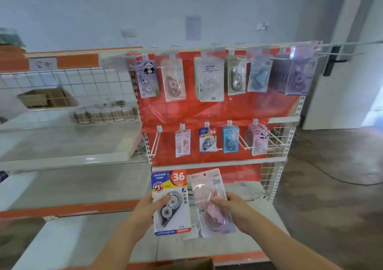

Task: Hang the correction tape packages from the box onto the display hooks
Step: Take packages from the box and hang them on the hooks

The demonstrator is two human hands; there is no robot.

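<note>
One package (171, 202) per hand (145, 209), below hooks (154, 143)

I am seeing a brown box (186, 264) cropped by the bottom edge; the top-row packages (259, 74), upper centre, are blurring beyond reading.

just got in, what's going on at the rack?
A person is stocking correction tape. The left hand holds a blue "36" package, the right hand a pink "30m" package, both held up below the display hooks. Neither is hung yet; matching packs already hang in the lower row.
</note>
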